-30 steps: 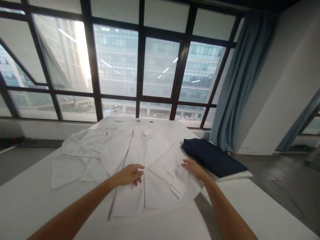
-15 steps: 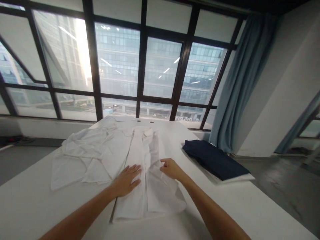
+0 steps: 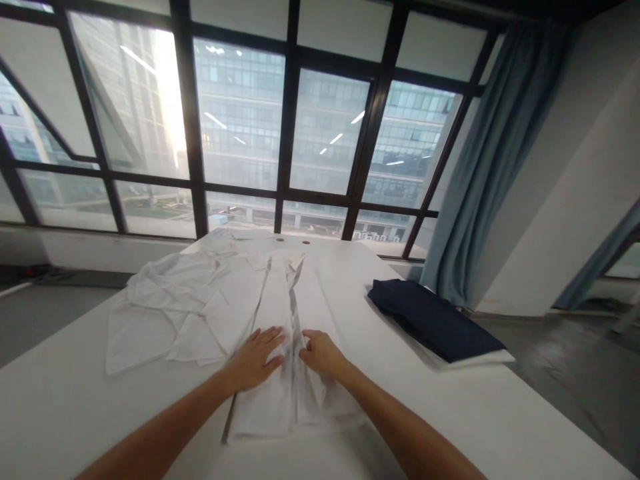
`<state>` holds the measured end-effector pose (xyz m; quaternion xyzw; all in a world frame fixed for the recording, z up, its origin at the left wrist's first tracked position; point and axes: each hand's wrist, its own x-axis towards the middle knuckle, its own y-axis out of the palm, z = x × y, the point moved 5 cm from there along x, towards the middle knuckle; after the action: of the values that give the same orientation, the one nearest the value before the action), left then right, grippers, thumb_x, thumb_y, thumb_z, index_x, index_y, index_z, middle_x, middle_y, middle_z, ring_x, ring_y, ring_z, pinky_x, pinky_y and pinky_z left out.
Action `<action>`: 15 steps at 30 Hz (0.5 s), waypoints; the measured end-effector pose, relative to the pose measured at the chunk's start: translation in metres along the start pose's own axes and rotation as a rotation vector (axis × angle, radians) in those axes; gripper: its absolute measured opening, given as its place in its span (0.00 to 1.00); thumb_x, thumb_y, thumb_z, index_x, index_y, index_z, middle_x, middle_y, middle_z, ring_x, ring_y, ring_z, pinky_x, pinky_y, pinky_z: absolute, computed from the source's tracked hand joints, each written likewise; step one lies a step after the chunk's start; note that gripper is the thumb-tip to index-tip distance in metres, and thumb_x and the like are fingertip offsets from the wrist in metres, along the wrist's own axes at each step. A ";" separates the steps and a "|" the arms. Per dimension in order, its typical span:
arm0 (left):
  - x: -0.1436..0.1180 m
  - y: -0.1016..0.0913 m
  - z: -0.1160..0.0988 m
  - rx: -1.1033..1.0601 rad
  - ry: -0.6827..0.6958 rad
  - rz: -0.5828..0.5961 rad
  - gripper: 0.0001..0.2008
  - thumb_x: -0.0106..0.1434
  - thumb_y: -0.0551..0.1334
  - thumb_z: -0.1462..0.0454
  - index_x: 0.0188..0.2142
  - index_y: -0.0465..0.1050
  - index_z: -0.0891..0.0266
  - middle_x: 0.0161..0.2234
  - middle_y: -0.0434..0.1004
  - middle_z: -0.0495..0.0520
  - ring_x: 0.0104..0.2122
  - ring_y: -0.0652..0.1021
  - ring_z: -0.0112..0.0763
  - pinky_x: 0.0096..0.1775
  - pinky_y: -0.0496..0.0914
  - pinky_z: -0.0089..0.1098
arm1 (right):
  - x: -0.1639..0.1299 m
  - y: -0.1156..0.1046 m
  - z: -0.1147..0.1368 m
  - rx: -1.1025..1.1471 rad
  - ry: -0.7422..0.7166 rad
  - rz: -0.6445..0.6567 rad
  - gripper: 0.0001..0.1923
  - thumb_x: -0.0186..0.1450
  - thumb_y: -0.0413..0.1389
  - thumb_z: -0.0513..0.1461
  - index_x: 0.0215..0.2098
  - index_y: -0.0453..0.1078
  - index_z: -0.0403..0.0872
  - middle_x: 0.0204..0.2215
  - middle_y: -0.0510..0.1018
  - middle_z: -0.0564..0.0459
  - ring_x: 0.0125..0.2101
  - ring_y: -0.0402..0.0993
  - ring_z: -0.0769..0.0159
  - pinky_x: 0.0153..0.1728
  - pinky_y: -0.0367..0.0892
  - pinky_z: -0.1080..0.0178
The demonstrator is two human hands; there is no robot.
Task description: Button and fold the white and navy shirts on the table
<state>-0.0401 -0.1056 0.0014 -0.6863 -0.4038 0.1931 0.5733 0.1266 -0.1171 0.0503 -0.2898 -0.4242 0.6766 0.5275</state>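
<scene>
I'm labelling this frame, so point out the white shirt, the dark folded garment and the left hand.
white shirt (image 3: pixel 273 407): head view, near hem panel.
dark folded garment (image 3: pixel 440 323): head view, middle of top face.
left hand (image 3: pixel 255 360): head view, back of hand.

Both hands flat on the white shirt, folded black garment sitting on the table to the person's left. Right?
Not quite: the side is wrong. The head view shows the left hand and right hand on the white shirt, but the folded dark garment lies on the table to the person's right, near the blue curtain.
</scene>
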 end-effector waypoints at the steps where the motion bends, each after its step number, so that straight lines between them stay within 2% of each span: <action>1: 0.000 -0.001 -0.002 -0.003 0.010 -0.011 0.25 0.69 0.49 0.53 0.64 0.57 0.51 0.66 0.54 0.53 0.65 0.56 0.38 0.64 0.48 0.47 | -0.001 0.002 0.001 0.014 -0.011 0.019 0.11 0.57 0.54 0.34 0.38 0.74 0.42 0.25 0.79 0.51 0.27 0.74 0.65 0.29 0.63 0.68; 4: 0.004 -0.007 -0.013 -0.029 0.111 -0.017 0.22 0.70 0.48 0.56 0.62 0.60 0.51 0.66 0.55 0.51 0.64 0.58 0.37 0.64 0.51 0.44 | -0.004 0.010 0.002 0.091 -0.061 0.150 0.13 0.63 0.53 0.41 0.40 0.75 0.42 0.23 0.79 0.51 0.23 0.73 0.67 0.26 0.62 0.68; 7: 0.016 -0.016 -0.023 -0.032 0.222 0.039 0.18 0.70 0.50 0.60 0.56 0.69 0.53 0.61 0.64 0.54 0.61 0.63 0.38 0.61 0.56 0.42 | -0.005 0.008 -0.003 0.107 -0.078 0.253 0.17 0.66 0.50 0.45 0.40 0.76 0.43 0.22 0.78 0.52 0.21 0.72 0.69 0.25 0.61 0.68; 10: 0.031 -0.031 -0.030 0.006 0.314 0.100 0.11 0.65 0.58 0.59 0.43 0.77 0.54 0.54 0.72 0.55 0.56 0.67 0.41 0.59 0.57 0.43 | -0.006 -0.004 -0.008 -0.018 -0.158 0.199 0.16 0.60 0.58 0.48 0.39 0.77 0.47 0.25 0.79 0.53 0.25 0.72 0.68 0.27 0.60 0.68; 12: 0.041 -0.041 -0.032 0.002 0.353 0.114 0.07 0.62 0.62 0.58 0.35 0.78 0.55 0.49 0.74 0.54 0.54 0.69 0.41 0.58 0.58 0.42 | -0.010 -0.008 -0.012 -0.060 -0.180 0.169 0.21 0.53 0.64 0.50 0.42 0.77 0.49 0.27 0.79 0.54 0.26 0.72 0.66 0.28 0.60 0.67; 15: 0.050 -0.052 -0.034 -0.051 0.326 0.061 0.10 0.64 0.60 0.57 0.32 0.76 0.56 0.48 0.74 0.53 0.53 0.69 0.38 0.58 0.58 0.40 | -0.015 -0.008 -0.018 -0.051 -0.174 0.173 0.29 0.48 0.67 0.52 0.45 0.75 0.50 0.28 0.79 0.55 0.27 0.72 0.66 0.28 0.59 0.67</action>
<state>-0.0029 -0.0871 0.0698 -0.7346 -0.2892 0.0861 0.6077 0.1498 -0.1261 0.0476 -0.2790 -0.4589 0.7311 0.4207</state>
